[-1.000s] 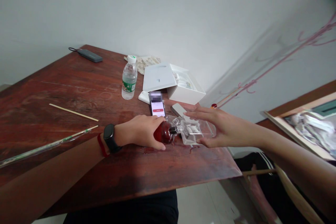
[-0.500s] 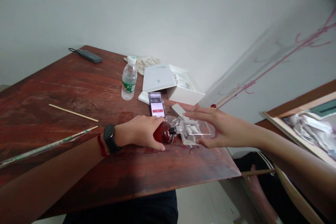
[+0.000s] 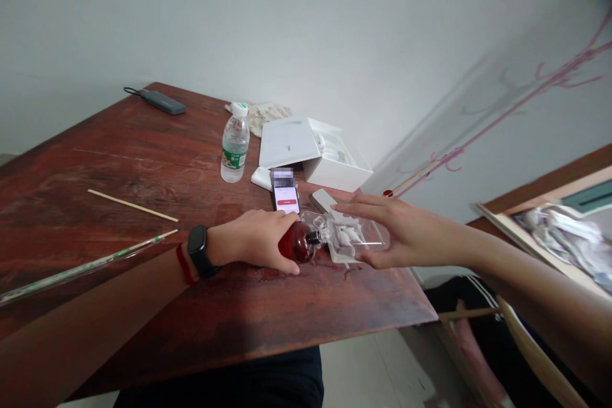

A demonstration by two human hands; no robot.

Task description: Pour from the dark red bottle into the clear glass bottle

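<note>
Dark-red wooden surface carries everything. White box at the back, lid sitting askew; water bottle beside it, green label, writing too small to read. Phone lies face up, top of screen blurred, red button, no legible text. Left hand clamped round a red glass bottle - on its side, black neck reaching over a clear plastic tray. Right hand open, apart from the left, fingers spread at the tray - contact unclear. Black smartwatch on left wrist.
</note>
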